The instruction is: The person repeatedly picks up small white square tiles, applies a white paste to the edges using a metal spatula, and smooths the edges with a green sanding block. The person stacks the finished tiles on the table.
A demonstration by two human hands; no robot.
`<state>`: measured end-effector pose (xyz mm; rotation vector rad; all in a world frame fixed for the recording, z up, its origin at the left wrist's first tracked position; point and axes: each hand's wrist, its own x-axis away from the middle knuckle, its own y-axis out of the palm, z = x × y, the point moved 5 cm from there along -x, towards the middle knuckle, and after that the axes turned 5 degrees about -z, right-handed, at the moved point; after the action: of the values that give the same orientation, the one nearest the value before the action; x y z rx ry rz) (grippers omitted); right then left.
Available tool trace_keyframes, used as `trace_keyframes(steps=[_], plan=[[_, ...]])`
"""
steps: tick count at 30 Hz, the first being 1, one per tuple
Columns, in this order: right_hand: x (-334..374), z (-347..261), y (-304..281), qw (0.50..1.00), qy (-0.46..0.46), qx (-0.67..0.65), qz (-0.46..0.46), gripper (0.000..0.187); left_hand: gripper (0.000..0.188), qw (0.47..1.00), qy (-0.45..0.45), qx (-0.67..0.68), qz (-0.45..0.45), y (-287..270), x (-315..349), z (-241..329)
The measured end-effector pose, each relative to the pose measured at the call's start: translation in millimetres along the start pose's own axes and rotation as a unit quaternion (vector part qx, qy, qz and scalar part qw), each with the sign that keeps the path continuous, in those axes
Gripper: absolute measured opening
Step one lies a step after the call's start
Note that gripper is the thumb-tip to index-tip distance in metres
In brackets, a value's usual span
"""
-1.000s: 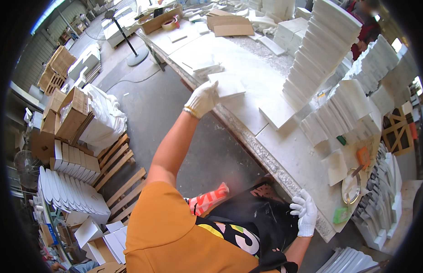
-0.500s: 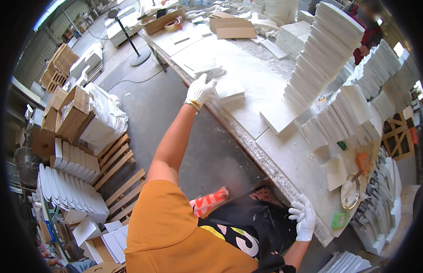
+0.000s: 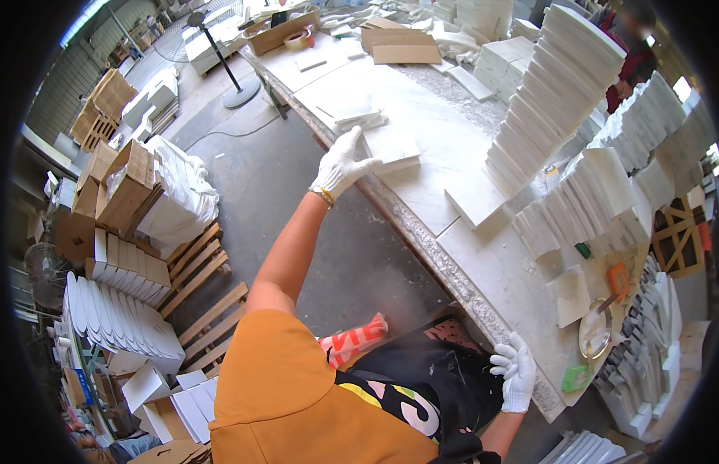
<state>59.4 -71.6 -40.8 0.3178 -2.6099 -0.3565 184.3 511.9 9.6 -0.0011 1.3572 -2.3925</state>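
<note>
My left hand (image 3: 342, 164), in a white knit glove, reaches to the edge of the stone-topped table (image 3: 468, 274). Its fingers are stretched out with the thumb apart, beside a short stack of white marble tiles (image 3: 394, 147); whether it touches them I cannot tell. Just beyond the fingertips lies a smaller pile of thin white tiles (image 3: 358, 112). My right hand (image 3: 516, 374), gloved too, rests at the near end of the table edge with fingers spread and nothing in them.
A tall row of white tiles (image 3: 557, 97) stands on the table, a single tile (image 3: 474, 203) at its foot. To the right are a round metal dish (image 3: 595, 331), an orange tool (image 3: 618, 280) and a green block (image 3: 576, 378). Wooden pallets (image 3: 212, 317) lie left. A person (image 3: 634, 58) stands far right.
My left hand has drawn back slightly from the smaller pile, and its thumb has swung out toward the short tile stack. My right hand stays in place.
</note>
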Motion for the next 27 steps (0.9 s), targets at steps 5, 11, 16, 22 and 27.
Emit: trace_keyframes(steps=[5, 11, 16, 22, 27], plan=[[-2.0, 0.6, 1.6, 1.0, 0.002, 0.011, 0.002, 0.056, 0.119, 0.997, 0.026, -0.028, -0.06, 18.5, -19.2, -1.8], [-1.4, 0.2, -4.4, 1.0, 0.005, 0.017, 0.009, 0.056, 0.127, 0.992, 0.032, 0.087, -0.088, 6.2, -21.3, 15.2], [-2.6, -0.8, -0.9, 1.0, 0.007, 0.016, 0.001, 0.057, 0.132, 0.988, 0.049, 0.126, -0.073, 11.5, -23.0, -8.9], [-1.1, 0.6, -1.5, 1.0, 0.012, 0.013, -0.001, 0.059, 0.13, 0.992, 0.056, 0.104, -0.052, 16.5, -23.4, -12.7], [1.6, 1.2, 0.2, 1.0, 0.017, -0.005, 0.0, 0.057, 0.115, 0.972, 0.16, 0.164, -0.047, -2.3, -20.7, 34.4]])
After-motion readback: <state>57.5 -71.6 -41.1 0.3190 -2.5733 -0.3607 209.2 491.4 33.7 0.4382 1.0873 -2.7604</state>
